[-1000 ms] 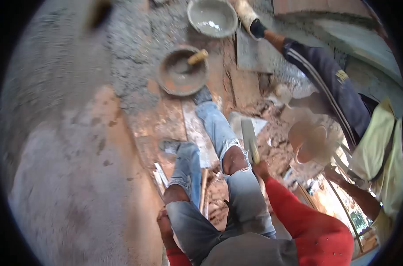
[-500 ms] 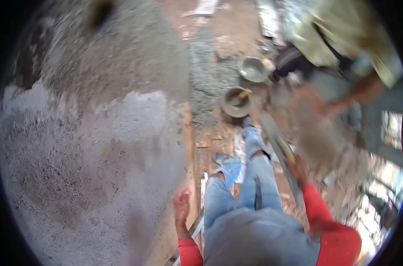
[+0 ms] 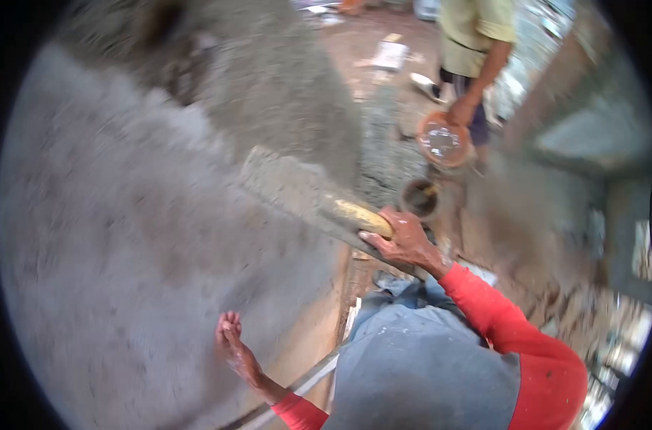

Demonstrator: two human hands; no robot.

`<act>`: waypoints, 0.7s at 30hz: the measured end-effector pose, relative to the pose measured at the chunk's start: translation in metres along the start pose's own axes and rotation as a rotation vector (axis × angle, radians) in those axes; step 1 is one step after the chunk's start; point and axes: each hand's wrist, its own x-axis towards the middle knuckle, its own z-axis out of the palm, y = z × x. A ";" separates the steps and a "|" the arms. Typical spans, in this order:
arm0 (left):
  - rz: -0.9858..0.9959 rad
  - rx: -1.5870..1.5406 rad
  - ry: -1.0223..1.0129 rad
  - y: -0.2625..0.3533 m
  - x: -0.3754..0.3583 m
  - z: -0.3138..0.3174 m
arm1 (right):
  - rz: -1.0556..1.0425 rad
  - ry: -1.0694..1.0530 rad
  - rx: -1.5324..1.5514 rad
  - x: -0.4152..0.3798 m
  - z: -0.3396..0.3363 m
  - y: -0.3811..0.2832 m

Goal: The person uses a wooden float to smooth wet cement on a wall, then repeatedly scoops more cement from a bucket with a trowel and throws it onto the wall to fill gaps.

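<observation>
My right hand (image 3: 408,240) is wrapped round the yellow handle of a long plastering float (image 3: 286,188). The float is coated with grey mortar and its far end lies over the plastered wall (image 3: 140,236); whether it touches cannot be made out. Wet, rougher-looking plaster covers the upper part of the wall, with a paler area below. Lower down, my left hand (image 3: 236,344) is near the pale surface, fingers curled together with nothing visible in them.
Beyond my right hand, a bowl (image 3: 420,198) with a yellow-handled tool stands on the ground. Another person (image 3: 476,57) in a yellowish shirt grips an orange bucket (image 3: 444,140) of water-like liquid. Rubble (image 3: 555,301) lies to the right.
My right hand has swung the float up and left, from beside my leg to the wall. My left hand has shifted left. The other person now stands farther back with the orange bucket.
</observation>
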 end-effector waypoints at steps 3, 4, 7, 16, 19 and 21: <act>0.139 -0.056 0.349 0.029 -0.003 -0.039 | -0.068 -0.038 0.144 0.037 0.010 -0.019; 0.189 -0.081 0.450 0.038 0.001 -0.046 | -0.096 -0.044 0.148 0.051 0.018 -0.017; 0.523 0.053 0.763 0.063 0.007 -0.070 | -0.140 0.016 0.209 0.087 0.054 -0.016; 0.688 0.751 1.353 0.121 0.040 -0.161 | -0.236 0.198 0.471 0.121 0.167 -0.113; 0.778 0.819 1.441 0.105 0.073 -0.195 | -0.398 0.247 0.424 0.122 0.204 -0.158; 0.815 0.937 1.478 0.096 0.081 -0.218 | -0.430 0.331 0.371 0.124 0.219 -0.186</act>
